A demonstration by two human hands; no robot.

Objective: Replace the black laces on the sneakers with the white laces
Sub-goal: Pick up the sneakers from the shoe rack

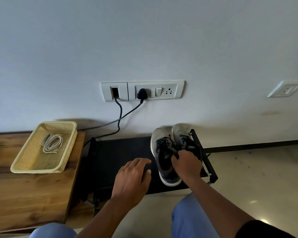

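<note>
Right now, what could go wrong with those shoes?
The right hand grips both grey black-laced sneakers at once, so one might slip and drop off the low black rack. The coiled white laces lie in the yellow plastic basket on the wooden table, a long reach away.

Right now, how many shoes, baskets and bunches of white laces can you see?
Sneakers: 2
Basket: 1
Bundle of white laces: 1
Total: 4
</note>
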